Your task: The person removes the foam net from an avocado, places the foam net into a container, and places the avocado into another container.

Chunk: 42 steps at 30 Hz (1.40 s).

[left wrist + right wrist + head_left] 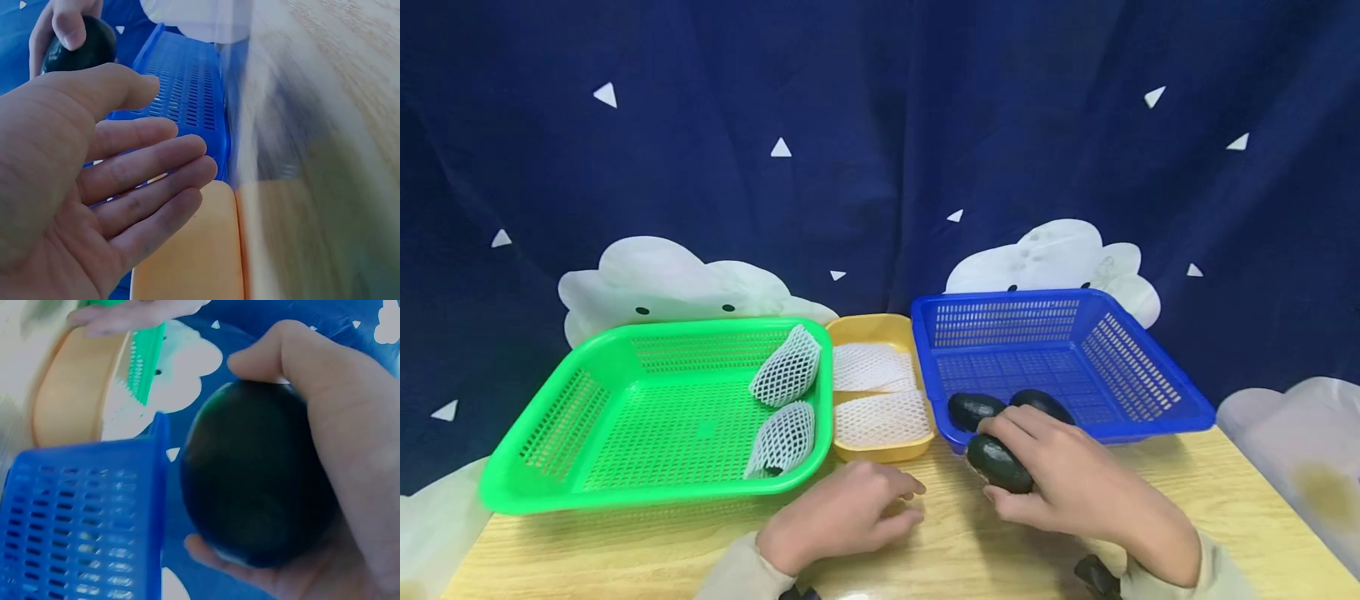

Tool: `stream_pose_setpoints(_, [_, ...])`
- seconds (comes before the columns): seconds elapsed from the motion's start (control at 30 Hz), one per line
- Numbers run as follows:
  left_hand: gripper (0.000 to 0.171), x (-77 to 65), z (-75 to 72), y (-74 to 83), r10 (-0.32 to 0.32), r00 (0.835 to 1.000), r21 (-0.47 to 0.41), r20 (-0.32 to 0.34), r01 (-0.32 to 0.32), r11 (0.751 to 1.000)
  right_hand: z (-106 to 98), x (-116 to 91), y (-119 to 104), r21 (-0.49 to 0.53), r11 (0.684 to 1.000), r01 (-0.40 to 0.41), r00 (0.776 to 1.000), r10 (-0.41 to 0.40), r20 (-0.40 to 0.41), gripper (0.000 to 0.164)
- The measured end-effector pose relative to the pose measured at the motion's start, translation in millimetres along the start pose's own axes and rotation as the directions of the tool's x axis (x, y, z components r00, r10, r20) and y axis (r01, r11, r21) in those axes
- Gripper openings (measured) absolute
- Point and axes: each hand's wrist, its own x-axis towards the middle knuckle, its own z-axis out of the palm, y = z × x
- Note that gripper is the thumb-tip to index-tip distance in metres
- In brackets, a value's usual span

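Taking the yellow tray [880,329] as the landmark, a blue basket [1131,367] stands just to its right and a green basket [655,433] just to its left, with a navy curtain [880,108] behind all three. To the tray's near right, in front of the blue basket's near rim, the right hand [1063,479] grips a dark oval fruit [1000,464]. Nearer than the tray and slightly left, the left hand [850,512] is relaxed and holds nothing. White foam nets [883,418] lie inside the tray; two netted pieces [786,367] sit left of it, their contents mostly covered. Right of it, two more dark fruits [974,410] are partly masked by the gripping hand. Black wrist straps [1097,575] are cut off below, and the left wrist view blurs the tabletop [350,125].
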Motion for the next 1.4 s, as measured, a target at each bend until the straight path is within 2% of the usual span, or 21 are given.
stream_pose_setpoints(0.33, [0.031, -0.1, 2.1, 0.2, 0.032, 0.999, 0.010, 0.004, -0.032, 0.999, -7.6, 0.8, 16.4, 0.045, 0.998, -0.032, 0.999, 0.033, -0.011, 0.050])
stream_pose_setpoints(0.57, [0.030, 1.3, 2.6, -0.8, 0.042, 0.999, 0.012, -0.014, -0.042, 0.999, -13.6, 7.4, 27.0, 0.009, 1.000, -0.016, 1.000, 0.016, -0.010, 0.051])
stream_pose_setpoints(0.77, [0.031, 2.8, 2.2, 0.1, 0.039, 0.999, 0.007, -0.013, -0.039, 0.999, -16.5, 10.0, 43.6, -0.018, 0.999, -0.038, 0.999, 0.038, -0.017, 0.050])
stream_pose_setpoints(1.17, [0.029, 3.2, 3.0, -0.2, 0.037, 0.999, 0.006, -0.010, -0.037, 0.999, -18.0, 15.7, 69.5, -0.041, 0.998, -0.050, 0.998, 0.051, 0.043, 0.042])
stream_pose_setpoints(1.4, [0.029, 1.5, 2.7, -0.6, 0.027, 1.000, 0.006, -0.008, -0.026, 1.000, -13.7, 17.0, 86.8, -0.062, 0.994, -0.094, 0.993, 0.098, 0.070, 0.042])
